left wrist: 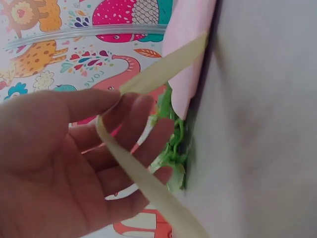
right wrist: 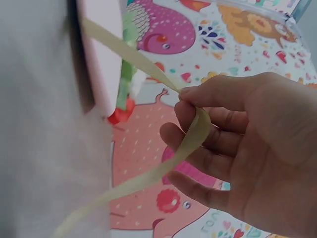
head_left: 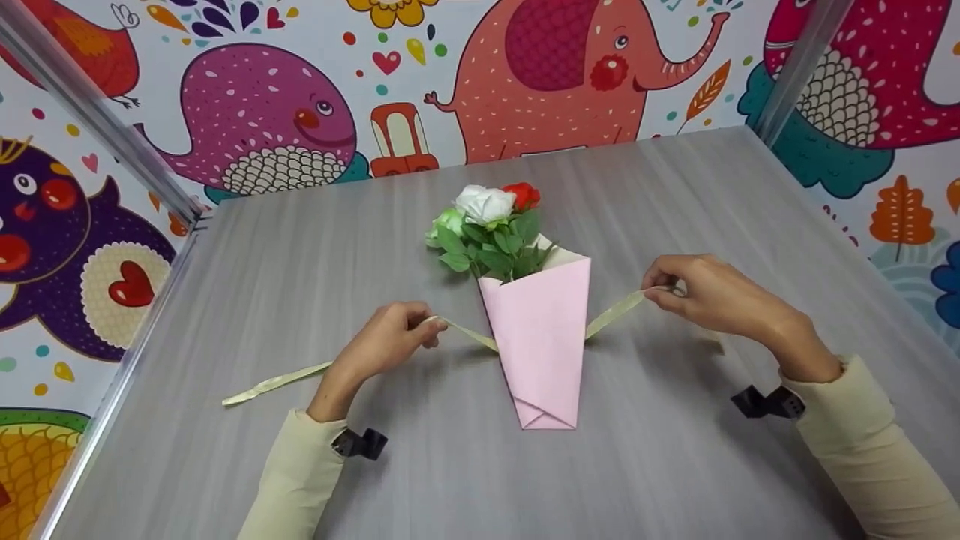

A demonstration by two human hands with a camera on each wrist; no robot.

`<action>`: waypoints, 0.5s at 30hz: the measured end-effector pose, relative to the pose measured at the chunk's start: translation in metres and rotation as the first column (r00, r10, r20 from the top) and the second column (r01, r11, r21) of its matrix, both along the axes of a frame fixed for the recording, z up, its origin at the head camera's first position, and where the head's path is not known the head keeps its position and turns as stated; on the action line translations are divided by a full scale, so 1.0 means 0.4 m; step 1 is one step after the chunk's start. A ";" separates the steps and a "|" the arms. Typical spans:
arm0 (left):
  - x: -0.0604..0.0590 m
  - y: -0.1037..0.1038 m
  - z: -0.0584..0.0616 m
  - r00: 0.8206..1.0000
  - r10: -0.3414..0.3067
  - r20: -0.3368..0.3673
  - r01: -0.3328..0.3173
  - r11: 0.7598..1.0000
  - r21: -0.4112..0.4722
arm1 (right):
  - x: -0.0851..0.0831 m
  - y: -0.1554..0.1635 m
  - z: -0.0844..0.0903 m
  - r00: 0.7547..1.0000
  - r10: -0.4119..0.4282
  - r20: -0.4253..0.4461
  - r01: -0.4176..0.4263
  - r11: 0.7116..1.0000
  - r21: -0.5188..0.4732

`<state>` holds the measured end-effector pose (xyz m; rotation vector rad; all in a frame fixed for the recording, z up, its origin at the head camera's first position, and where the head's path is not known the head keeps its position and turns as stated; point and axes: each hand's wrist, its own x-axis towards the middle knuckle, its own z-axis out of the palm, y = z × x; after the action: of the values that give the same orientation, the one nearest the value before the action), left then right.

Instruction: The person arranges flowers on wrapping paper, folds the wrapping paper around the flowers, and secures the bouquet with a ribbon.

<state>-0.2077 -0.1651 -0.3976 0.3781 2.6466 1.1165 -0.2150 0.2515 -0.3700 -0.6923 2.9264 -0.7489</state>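
A pink paper cone (head_left: 541, 330) lies on the grey table (head_left: 300, 255), holding a small bouquet (head_left: 491, 232) of white, red and green flowers. A pale yellow ribbon (head_left: 277, 381) runs under the cone and out both sides. My left hand (head_left: 390, 341) pinches the ribbon just left of the cone; its loose end trails toward the table's left edge. My right hand (head_left: 705, 292) pinches the other end right of the cone, lifted a little. The left wrist view shows the ribbon (left wrist: 148, 79) held between thumb and fingers (left wrist: 124, 119); the right wrist view shows the ribbon (right wrist: 193, 139) looped over my fingers (right wrist: 203, 96).
Cartoon-animal wallpaper (head_left: 525, 82) surrounds the table, with metal frame posts (head_left: 97, 112) at the back corners. The tabletop around the cone carries nothing else.
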 end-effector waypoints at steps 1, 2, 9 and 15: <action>0.000 0.006 0.004 1.000 0.011 -0.008 -0.011 1.000 0.014 | 0.002 -0.006 0.003 1.000 0.002 -0.014 -0.002 1.000 -0.001; 0.001 0.012 0.007 1.000 0.024 -0.016 -0.023 0.999 0.025 | 0.003 -0.012 0.006 1.000 0.004 -0.023 -0.004 1.000 -0.001; 0.001 0.045 0.035 0.998 0.059 -0.027 -0.057 0.996 0.076 | 0.006 -0.056 0.035 0.999 0.001 -0.035 -0.002 1.000 -0.023; -0.005 0.069 0.043 1.000 -0.026 -0.010 0.027 0.990 0.135 | 0.001 -0.100 0.055 0.996 0.066 -0.058 -0.070 0.995 -0.072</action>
<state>-0.2099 -0.1373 -0.3804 0.4435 2.5726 1.2921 -0.2145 0.2114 -0.3482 -0.8269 2.9201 -0.8482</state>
